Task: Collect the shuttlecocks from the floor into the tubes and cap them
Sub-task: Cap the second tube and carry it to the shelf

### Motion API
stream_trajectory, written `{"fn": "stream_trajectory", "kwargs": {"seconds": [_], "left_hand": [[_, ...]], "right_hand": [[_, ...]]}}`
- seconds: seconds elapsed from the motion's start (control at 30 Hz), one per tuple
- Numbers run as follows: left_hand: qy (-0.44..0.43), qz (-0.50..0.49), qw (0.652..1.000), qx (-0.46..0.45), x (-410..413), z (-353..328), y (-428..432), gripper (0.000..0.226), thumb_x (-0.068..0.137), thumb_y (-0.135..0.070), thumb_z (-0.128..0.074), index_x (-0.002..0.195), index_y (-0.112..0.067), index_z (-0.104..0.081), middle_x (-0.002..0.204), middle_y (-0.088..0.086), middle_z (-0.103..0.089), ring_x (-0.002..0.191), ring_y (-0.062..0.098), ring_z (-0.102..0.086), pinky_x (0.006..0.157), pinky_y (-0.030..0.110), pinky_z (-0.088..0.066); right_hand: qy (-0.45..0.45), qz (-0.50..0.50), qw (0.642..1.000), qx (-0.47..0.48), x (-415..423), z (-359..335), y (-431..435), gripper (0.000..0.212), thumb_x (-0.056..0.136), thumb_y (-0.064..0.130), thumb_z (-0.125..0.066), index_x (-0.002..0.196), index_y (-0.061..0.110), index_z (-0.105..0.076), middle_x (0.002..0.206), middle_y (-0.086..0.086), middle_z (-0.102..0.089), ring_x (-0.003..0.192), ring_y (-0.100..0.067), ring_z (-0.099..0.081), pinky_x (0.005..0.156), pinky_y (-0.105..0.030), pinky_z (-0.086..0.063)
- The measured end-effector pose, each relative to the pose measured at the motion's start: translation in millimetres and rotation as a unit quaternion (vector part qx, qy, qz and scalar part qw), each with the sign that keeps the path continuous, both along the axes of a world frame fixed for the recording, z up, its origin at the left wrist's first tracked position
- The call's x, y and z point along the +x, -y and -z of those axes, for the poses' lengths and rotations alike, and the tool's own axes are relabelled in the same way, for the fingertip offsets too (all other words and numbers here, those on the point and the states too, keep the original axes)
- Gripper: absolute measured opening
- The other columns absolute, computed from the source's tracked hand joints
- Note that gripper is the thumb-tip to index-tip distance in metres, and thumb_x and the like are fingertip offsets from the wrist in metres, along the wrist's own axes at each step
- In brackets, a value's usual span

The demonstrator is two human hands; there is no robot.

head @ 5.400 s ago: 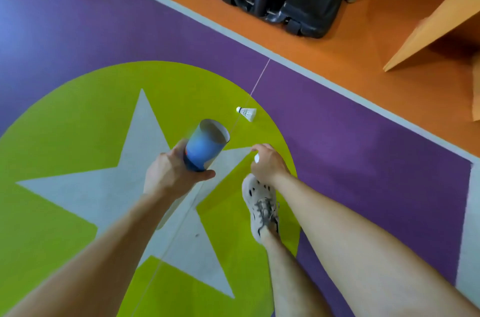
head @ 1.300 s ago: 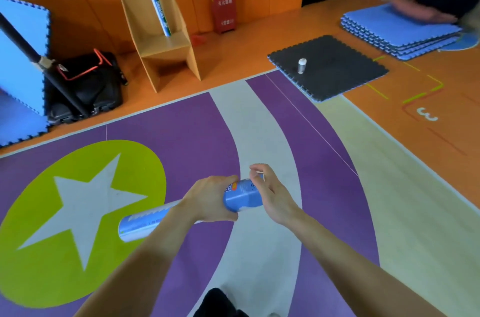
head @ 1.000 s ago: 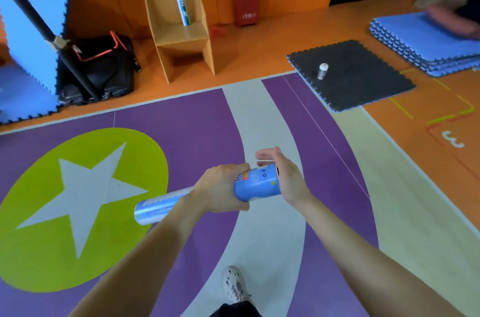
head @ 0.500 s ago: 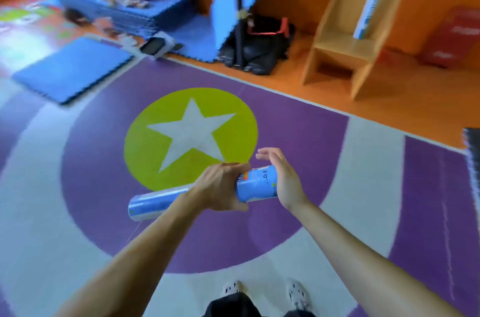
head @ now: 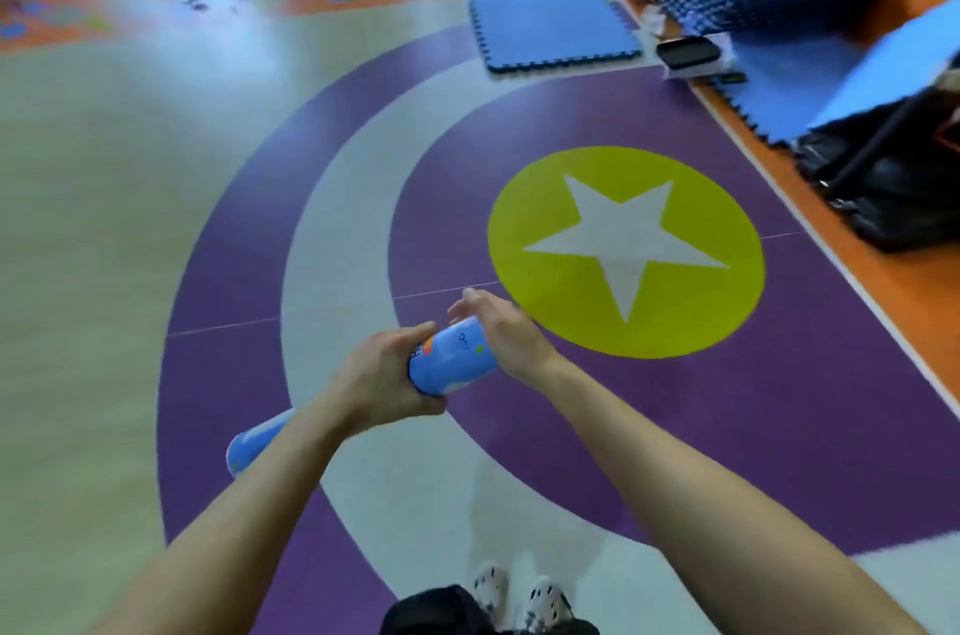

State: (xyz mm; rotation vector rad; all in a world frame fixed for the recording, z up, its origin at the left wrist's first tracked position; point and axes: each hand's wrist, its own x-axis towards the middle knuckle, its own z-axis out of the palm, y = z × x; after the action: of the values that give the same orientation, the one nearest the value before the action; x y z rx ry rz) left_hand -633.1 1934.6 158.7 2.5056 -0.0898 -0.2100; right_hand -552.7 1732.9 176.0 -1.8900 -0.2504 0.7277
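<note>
With the left hand gripping the blue shuttlecock tube and the right hand flat against its far end, the next move is probably finding a cap or more shuttlecocks.

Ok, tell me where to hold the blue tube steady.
Grip the blue tube round its barrel, just behind the far end, from the left, as the left hand does: it's a long, near-level cylinder and the right hand rests on that end.

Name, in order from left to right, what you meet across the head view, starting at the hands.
First the left hand, gripping the tube, then the right hand at the tube's end, then the white star in the yellow circle, then the black bag.
</note>
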Motion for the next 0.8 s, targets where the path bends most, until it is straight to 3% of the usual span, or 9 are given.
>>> {"fn": "stream_trajectory", "kwargs": {"seconds": [0.1,0.2,0.3,0.4,0.47,0.63,0.73,0.8], "left_hand": [[-0.02,-0.029,0.999,-0.01,-11,11,-16,0.052,0.058,-0.041,-0.088,0.101,-0.034,-0.061,0.082,-0.01,-0.071,0.073,0.017,-0.067,0.065,0.044,-0.06],[-0.021,-0.051,0.998,-0.027,-8,23,-10,0.048,0.059,-0.042,-0.088,0.097,-0.034,-0.06,0.08,-0.01,-0.071,0.07,0.016,-0.067,0.064,0.046,-0.06],[-0.02,-0.026,0.999,-0.029,13,30,24,0.054,0.06,-0.044,-0.09,0.107,-0.035,-0.064,0.084,-0.012,-0.073,0.075,0.013,-0.069,0.069,0.04,-0.059],[-0.016,0.025,0.999,-0.034,59,29,88,0.066,0.058,-0.048,-0.09,0.117,-0.033,-0.066,0.092,-0.011,-0.075,0.083,0.017,-0.071,0.076,0.041,-0.059],[-0.008,0.07,0.997,-0.025,96,29,143,0.07,0.057,-0.05,-0.091,0.12,-0.035,-0.065,0.094,-0.012,-0.076,0.084,0.018,-0.072,0.076,0.043,-0.059],[0.011,0.176,0.984,0.0,192,28,311,0.074,0.059,-0.053,-0.091,0.126,-0.036,-0.064,0.095,-0.011,-0.077,0.085,0.023,-0.072,0.071,0.043,-0.059],[0.041,0.203,0.978,-0.007,242,28,430,0.062,0.062,-0.053,-0.094,0.112,-0.033,-0.064,0.088,-0.007,-0.075,0.078,0.027,-0.069,0.066,0.041,-0.054],[0.062,0.216,0.974,-0.019,270,26,509,0.067,0.059,-0.059,-0.091,0.114,-0.03,-0.065,0.089,-0.004,-0.077,0.08,0.032,-0.071,0.066,0.041,-0.053]], "right_hand": [[-0.001,-0.023,0.999,-0.038,-6,-7,-1,0.051,0.111,0.05,-0.037,0.139,0.016,-0.063,0.146,-0.01,-0.061,0.139,-0.029,-0.052,0.121,-0.046,-0.036],[0.027,-0.005,0.996,-0.082,-17,9,36,0.053,0.101,0.065,-0.036,0.114,0.025,-0.07,0.116,-0.002,-0.075,0.111,-0.024,-0.071,0.103,-0.056,-0.051],[0.039,0.019,0.989,-0.144,-18,33,102,0.053,0.091,0.074,-0.037,0.101,0.031,-0.066,0.103,0.006,-0.074,0.1,-0.021,-0.07,0.094,-0.054,-0.055],[0.047,0.05,0.979,-0.191,-14,28,175,0.04,0.101,0.057,-0.053,0.123,0.027,-0.068,0.118,0.004,-0.073,0.11,-0.017,-0.067,0.102,-0.041,-0.053],[0.056,0.061,0.971,-0.226,-7,33,231,0.044,0.103,0.048,-0.058,0.136,0.02,-0.064,0.131,0.001,-0.07,0.12,-0.016,-0.064,0.103,-0.031,-0.05],[0.061,0.113,0.947,-0.295,18,53,393,0.05,0.103,0.051,-0.054,0.144,0.023,-0.056,0.149,0.0,-0.058,0.136,-0.023,-0.057,0.111,-0.044,-0.049],[0.038,0.169,0.934,-0.312,28,57,497,0.05,0.103,0.051,-0.053,0.146,0.026,-0.053,0.151,0.002,-0.055,0.135,-0.021,-0.056,0.109,-0.044,-0.049],[0.021,0.202,0.924,-0.324,33,54,563,0.049,0.103,0.051,-0.053,0.146,0.027,-0.053,0.151,0.003,-0.055,0.135,-0.02,-0.057,0.109,-0.042,-0.049]]}}
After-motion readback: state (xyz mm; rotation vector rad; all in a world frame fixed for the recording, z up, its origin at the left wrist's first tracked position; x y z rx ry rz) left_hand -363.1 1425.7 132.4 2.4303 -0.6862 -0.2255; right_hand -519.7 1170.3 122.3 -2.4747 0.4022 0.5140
